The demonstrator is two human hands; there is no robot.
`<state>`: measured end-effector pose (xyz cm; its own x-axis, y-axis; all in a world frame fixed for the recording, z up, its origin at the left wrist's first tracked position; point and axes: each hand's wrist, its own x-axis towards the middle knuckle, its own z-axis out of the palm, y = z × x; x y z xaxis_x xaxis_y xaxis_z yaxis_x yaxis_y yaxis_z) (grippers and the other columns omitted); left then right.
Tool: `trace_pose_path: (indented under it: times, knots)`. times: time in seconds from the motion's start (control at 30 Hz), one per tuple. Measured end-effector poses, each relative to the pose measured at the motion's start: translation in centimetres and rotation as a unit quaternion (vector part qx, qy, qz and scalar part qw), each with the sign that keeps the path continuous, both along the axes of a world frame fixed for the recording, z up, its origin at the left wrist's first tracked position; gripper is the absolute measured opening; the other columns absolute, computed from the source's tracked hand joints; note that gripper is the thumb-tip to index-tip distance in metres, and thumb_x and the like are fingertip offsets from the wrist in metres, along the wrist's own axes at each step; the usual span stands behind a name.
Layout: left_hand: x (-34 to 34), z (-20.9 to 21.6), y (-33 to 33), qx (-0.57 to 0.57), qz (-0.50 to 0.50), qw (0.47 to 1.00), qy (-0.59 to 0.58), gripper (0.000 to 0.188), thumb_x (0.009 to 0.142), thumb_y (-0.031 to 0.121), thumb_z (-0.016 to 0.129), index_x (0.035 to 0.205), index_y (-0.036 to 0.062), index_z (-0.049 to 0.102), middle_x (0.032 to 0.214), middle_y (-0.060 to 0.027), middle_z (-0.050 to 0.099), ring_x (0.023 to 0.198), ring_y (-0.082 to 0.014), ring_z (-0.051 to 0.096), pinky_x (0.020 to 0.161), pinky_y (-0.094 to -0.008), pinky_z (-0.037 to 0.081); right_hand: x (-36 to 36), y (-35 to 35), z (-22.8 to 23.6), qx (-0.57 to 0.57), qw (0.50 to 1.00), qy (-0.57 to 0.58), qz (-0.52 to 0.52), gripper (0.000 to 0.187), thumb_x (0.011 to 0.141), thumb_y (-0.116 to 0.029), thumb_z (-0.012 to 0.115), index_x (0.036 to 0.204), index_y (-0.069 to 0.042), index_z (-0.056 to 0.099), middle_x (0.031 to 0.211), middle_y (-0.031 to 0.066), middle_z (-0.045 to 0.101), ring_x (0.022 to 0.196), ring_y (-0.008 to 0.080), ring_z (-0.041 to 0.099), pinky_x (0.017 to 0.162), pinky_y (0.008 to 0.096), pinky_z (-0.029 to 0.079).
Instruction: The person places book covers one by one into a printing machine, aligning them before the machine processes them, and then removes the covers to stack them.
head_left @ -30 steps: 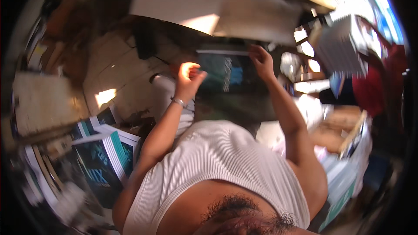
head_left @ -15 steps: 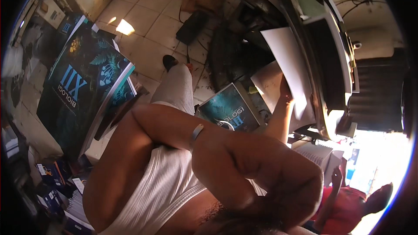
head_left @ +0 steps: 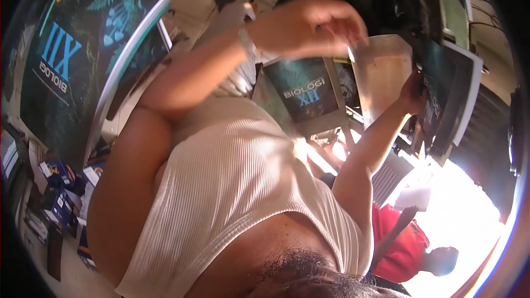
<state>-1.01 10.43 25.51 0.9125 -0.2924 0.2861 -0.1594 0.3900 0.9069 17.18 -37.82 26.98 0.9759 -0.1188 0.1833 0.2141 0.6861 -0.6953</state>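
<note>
My left hand (head_left: 331,26), wearing a grey wristband, is raised at the upper middle, blurred by motion. Its fingers curve loosely apart, with no object visible in them, close to the upper left corner of a pale brownish sheet or panel (head_left: 386,69). On the right, my right hand (head_left: 413,95) grips the near left edge of a dark blue-green book (head_left: 441,91) with pale page edges. Its fingertips are partly lost in shadow. Between my forearms lies another book (head_left: 302,85) with a similar printed cover.
A stack of large dark books with fern pictures (head_left: 77,55) stands at the left. Below it are several small dark-blue boxes (head_left: 58,204). A person in a red shirt (head_left: 400,243) is at lower right, against bright light. Dark equipment (head_left: 386,0) stands at the top.
My left hand has swung up and away from the lower right toward the pale sheet. My right hand has moved right and up; the white sheet beside it no longer shows as before.
</note>
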Motion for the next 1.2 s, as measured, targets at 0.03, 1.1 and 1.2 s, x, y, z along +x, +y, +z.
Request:
trace_pose_path:
  times: [0.03,1.1,1.2]
  knots:
    - [1.6,-4.6,-0.1,0.075,0.097,0.992,-0.038,0.034,0.087,0.027,0.066,0.115,0.0083,0.063,0.105,-0.0035,0.065,0.102,-0.0164,0.061,0.087,-0.0313,0.048,-0.1,-2.5,-0.1,-0.013,1.0,-0.004,-0.016,0.069,0.073,-0.006,0.051,0.138,0.012,0.035,0.145,0.0263,0.038,0.138,0.043,0.031,0.118,0.0584,0.017]
    - [3.2,-20.9,-0.6,0.722,0.114,0.68,0.056,0.066,0.084,0.057,0.06,0.136,0.0182,0.053,0.145,-0.0044,0.046,0.142,-0.0283,0.029,0.113,-0.0577,0.02,-24.8,10.1,-18.6,-0.057,0.859,0.484,-0.157,0.031,0.101,-0.026,0.046,0.117,0.001,0.051,0.092,0.0122,0.06,0.08,0.0236,0.057,0.075,0.0352,0.053]
    - [2.8,-18.9,-2.2,0.725,0.027,0.687,0.037,0.076,0.082,0.064,0.057,0.14,0.0159,0.049,0.147,-0.0059,0.045,0.143,-0.0287,0.026,0.113,-0.0654,0.01,-27.8,13.4,-19.3,0.045,0.809,0.564,-0.159,0.035,0.098,-0.025,0.051,0.122,0.0,0.049,0.108,0.0138,0.059,0.094,0.0252,0.057,0.085,0.0394,0.051]
